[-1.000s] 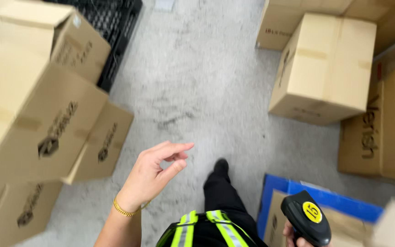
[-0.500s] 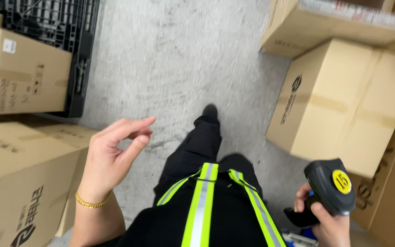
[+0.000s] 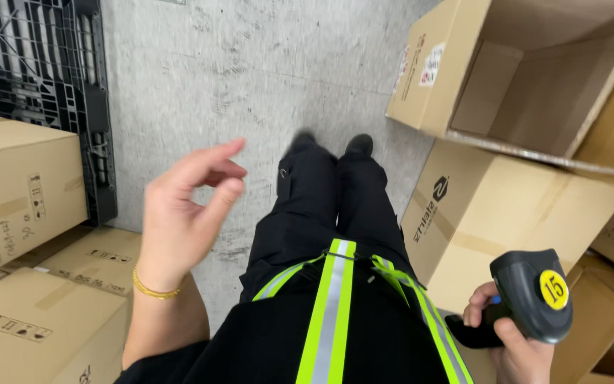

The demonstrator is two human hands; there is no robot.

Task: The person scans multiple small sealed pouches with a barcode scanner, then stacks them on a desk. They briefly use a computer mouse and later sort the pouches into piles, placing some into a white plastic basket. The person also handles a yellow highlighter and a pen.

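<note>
My left hand [image 3: 182, 203] is raised in front of me with a gold bracelet on the wrist, fingers loosely curled and apart, holding nothing. At the lower right, my right hand [image 3: 509, 334] grips a dark grey handheld scanner [image 3: 531, 295] with a round yellow sticker on its head. Below me I see black trousers, black shoes and a black vest with yellow reflective stripes [image 3: 335, 313].
Closed cardboard boxes [image 3: 26, 188] are stacked at the left beside a black plastic pallet [image 3: 33, 71]. At the right an open, empty cardboard box [image 3: 527, 78] rests on a taped closed box [image 3: 499, 213]. Grey concrete floor [image 3: 250, 71] runs between them.
The view has tilted down and swung right, bringing the open box into sight. My left hand has risen and curled slightly. The scanner stays in my right hand.
</note>
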